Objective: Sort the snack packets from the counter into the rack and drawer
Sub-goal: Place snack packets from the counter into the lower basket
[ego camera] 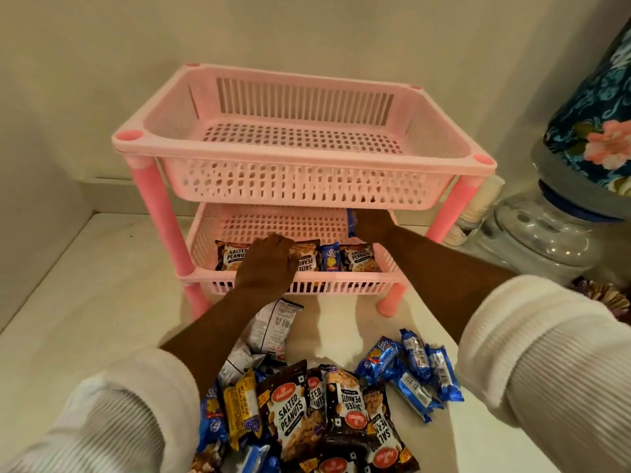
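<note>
1. A pink two-tier rack (304, 180) stands on the white table (85, 302) against the wall; its upper basket (239, 107) has nothing in it
2. The lower basket (273, 223) holds a front row of snack packets: salted-peanut packets (360, 256) and a small blue biscuit packet (330, 257) between two of them
3. The left hand (268, 264) reaches over the lower basket's front rim, fingers curled down onto a peanut packet (305, 259) in that row; whether it grips or only presses I cannot tell
4. The right hand (370, 224) is deeper inside the lower basket, under the upper one, holding another blue packet (351, 221) upright
5. A loose pile of peanut packets (293, 414) lies on the table near the person, with blue biscuit packets (415, 365) to its right and face-down silver-backed packets (271, 327) behind it
6. Both sleeves (546, 363) are white and ribbed
7. A clear water jar (536, 233) under a floral cover (594, 107) sits right of the rack
</note>
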